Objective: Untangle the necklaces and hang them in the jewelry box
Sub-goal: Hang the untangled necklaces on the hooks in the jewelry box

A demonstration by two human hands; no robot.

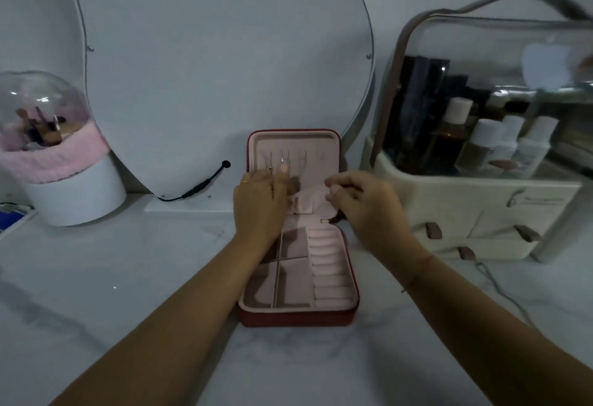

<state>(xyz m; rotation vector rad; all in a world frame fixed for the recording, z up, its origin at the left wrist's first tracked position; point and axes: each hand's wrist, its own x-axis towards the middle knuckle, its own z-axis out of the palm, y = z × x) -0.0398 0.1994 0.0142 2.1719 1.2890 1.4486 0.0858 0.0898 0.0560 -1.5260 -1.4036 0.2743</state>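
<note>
hands at the box lid, one necklace under the hooks
the box lies open, its lid upright at the far end. a thin necklace hangs top to bottom on the lid's left side, below the hooks. its low end meets the left hand, the nearer one, which seems to pinch it, thumb up. the right hand curls by the lid's pouch; i cannot tell if it holds anything.

One wide camera on my head looks forward and down, close over the box on the table.
</note>
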